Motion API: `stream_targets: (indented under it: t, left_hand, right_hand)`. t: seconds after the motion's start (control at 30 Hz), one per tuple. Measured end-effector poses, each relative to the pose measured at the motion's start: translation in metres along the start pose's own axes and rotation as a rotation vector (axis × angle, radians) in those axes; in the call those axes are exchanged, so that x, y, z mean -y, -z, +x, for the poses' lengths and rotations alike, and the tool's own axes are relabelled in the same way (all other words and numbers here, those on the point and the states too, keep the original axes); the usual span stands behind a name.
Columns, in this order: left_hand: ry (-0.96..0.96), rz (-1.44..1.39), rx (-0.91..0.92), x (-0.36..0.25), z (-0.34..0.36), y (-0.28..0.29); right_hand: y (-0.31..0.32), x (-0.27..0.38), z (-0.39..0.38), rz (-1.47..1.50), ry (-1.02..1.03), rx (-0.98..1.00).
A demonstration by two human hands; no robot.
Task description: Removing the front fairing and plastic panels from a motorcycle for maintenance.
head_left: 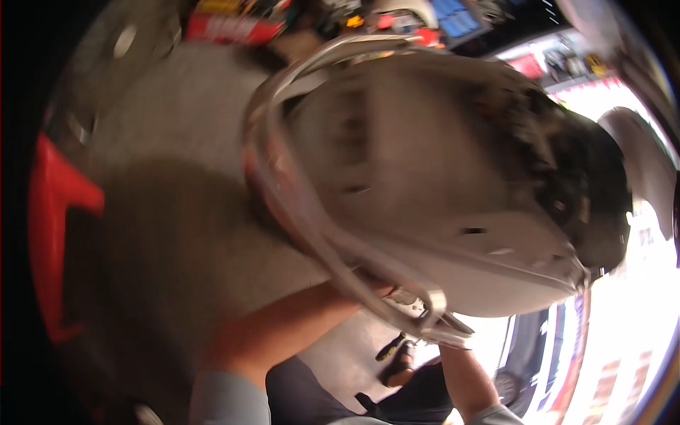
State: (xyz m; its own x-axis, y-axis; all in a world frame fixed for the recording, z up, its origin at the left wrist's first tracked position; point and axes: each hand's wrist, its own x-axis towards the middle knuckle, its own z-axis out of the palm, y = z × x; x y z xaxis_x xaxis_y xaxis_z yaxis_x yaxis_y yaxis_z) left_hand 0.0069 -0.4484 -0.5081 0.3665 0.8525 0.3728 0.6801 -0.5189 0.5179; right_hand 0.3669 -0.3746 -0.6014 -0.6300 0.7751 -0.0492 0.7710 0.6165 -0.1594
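Note:
A large grey-beige molded body panel with a dark end [432,156] fills the middle and right, blurred by motion. A curved metal tube frame [273,127] loops around its left side and down to the bottom. My left hand [379,289] is at the tube's lower bend, mostly hidden behind it. My right hand [450,350] is under the lower end of the tube, its fingers out of sight. I cannot make out either grip.
A red object [53,198] stands at the left. Red and yellow items [234,25] lie along the top, near a dark blue-panelled object [453,18]. My feet [400,361] show on the concrete floor [134,120]. A dark vehicle [513,372] stands by the bright right side.

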Motion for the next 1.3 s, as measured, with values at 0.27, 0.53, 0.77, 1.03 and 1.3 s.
stream_targets:
  t: [0.27, 0.53, 0.77, 1.03, 1.3]
  left_hand:
    - [-0.522, 0.174, 0.134, -0.003, 0.011, 0.006]
    - [-0.562, 0.196, 0.188, 0.009, -0.003, 0.023]
    - [-0.535, 0.18, 0.171, 0.0, 0.003, 0.023]
    - [-0.483, 0.173, 0.153, -0.026, 0.02, 0.025]
    - [-0.284, 0.167, 0.124, -0.052, 0.038, 0.035]
  right_hand:
    - [0.031, 0.015, 0.057, -0.132, -0.41, -0.238]
    - [0.072, 0.075, 0.068, -0.065, -0.503, -0.303]
    - [0.064, 0.059, 0.064, 0.042, -0.617, -0.246]
    - [0.038, 0.029, 0.067, 0.425, -0.795, -0.426]
    - [0.081, 0.071, 0.071, 0.638, -0.948, -0.385]
